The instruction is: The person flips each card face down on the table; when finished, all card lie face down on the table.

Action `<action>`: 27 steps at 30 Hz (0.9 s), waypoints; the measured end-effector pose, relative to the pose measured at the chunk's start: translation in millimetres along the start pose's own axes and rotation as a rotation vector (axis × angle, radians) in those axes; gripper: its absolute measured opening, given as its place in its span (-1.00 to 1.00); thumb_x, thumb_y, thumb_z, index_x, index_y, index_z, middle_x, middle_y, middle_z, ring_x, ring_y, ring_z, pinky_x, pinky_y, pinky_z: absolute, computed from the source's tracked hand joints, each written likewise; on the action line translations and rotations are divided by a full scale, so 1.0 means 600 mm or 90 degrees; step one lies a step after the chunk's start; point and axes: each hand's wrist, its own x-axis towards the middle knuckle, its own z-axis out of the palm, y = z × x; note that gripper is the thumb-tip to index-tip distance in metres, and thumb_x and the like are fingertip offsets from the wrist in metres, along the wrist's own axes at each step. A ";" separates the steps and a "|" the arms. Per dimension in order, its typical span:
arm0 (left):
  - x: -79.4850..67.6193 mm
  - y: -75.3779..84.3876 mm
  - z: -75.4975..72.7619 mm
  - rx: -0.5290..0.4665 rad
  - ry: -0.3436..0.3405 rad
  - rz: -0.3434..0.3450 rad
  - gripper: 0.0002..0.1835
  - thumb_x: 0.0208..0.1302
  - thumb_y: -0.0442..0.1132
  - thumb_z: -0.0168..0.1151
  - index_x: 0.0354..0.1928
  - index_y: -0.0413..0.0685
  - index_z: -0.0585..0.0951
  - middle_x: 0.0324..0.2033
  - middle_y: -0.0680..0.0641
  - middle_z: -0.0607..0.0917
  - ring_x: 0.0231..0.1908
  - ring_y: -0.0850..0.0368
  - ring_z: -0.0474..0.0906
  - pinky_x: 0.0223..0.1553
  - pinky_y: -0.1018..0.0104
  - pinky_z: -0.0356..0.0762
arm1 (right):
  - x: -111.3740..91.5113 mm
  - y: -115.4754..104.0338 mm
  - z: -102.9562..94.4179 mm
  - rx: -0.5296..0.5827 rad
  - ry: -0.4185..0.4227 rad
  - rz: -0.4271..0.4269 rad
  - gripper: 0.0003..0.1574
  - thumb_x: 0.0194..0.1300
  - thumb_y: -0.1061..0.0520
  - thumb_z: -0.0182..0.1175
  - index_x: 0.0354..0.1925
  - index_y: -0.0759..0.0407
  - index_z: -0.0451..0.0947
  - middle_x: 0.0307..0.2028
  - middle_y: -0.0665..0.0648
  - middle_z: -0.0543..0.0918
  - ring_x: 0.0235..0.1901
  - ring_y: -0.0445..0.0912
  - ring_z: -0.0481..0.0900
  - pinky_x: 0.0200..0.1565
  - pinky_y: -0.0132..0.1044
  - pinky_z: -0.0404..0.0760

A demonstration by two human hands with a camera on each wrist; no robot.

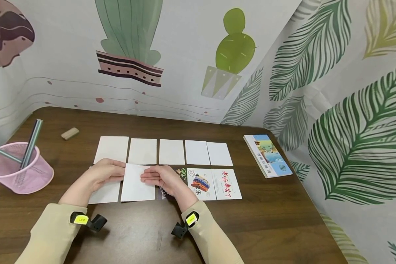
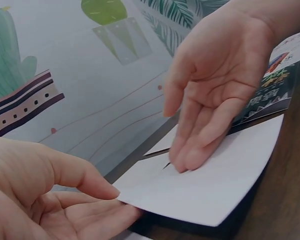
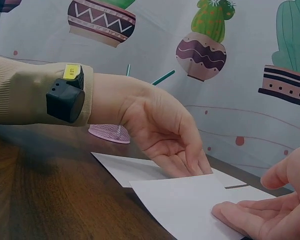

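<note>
A white card (image 1: 138,183), its near side lifted off the table, is between both hands. My left hand (image 1: 107,174) pinches its left edge between thumb and fingers, as the left wrist view shows at the card's corner (image 2: 210,200). My right hand (image 1: 165,179) lays nearly straight fingers on the card's upper face, thumb apart. Beneath the left hand lies another blank card (image 1: 105,193). To the right, partly hidden by the right hand, is a dark printed card (image 1: 181,172), then a birthday card (image 1: 199,190) and a card with red writing (image 1: 227,185).
Behind runs a row of several blank white cards (image 1: 171,152). At left stands a pink mesh pen cup (image 1: 36,176) with pens; a small wooden block (image 1: 70,133) lies behind it. A blue-covered booklet or card stack (image 1: 268,156) sits near the table's right edge.
</note>
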 end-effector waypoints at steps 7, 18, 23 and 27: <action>-0.007 0.003 -0.021 -0.040 0.000 0.014 -0.41 0.32 -0.42 0.13 0.24 -0.75 0.22 -0.14 -0.10 0.70 -0.26 0.38 0.65 -0.09 0.43 0.68 | 0.004 0.001 0.000 0.008 -0.003 -0.005 -0.54 0.45 0.27 -0.11 0.10 0.63 0.44 0.07 0.61 0.53 0.14 0.33 0.51 0.12 -0.19 0.62; -0.013 0.010 -0.030 -0.055 0.010 0.028 -0.38 0.35 -0.38 0.14 0.25 -0.76 0.18 -0.17 -0.06 0.72 -0.24 0.37 0.67 -0.06 0.41 0.67 | 0.000 -0.003 0.001 0.005 -0.004 -0.007 -0.54 0.43 0.26 -0.08 0.09 0.62 0.45 0.05 0.60 0.55 0.12 0.31 0.55 0.09 -0.21 0.64; -0.013 0.012 -0.025 -0.060 0.000 0.044 -0.39 0.38 -0.37 0.10 0.27 -0.75 0.17 -0.13 -0.09 0.72 -0.22 0.38 0.68 -0.03 0.41 0.66 | -0.002 -0.008 -0.002 0.000 -0.012 -0.013 -0.54 0.45 0.25 -0.09 0.11 0.61 0.45 0.05 0.58 0.56 0.12 0.29 0.56 0.09 -0.21 0.64; -0.011 0.016 -0.010 -0.033 -0.007 0.053 -0.39 0.42 -0.33 0.09 0.28 -0.72 0.18 -0.03 -0.23 0.70 -0.18 0.37 0.68 0.00 0.39 0.65 | -0.007 -0.019 -0.013 -0.010 -0.011 -0.030 -0.53 0.47 0.23 -0.10 0.14 0.58 0.45 0.07 0.54 0.57 0.12 0.25 0.58 0.11 -0.23 0.63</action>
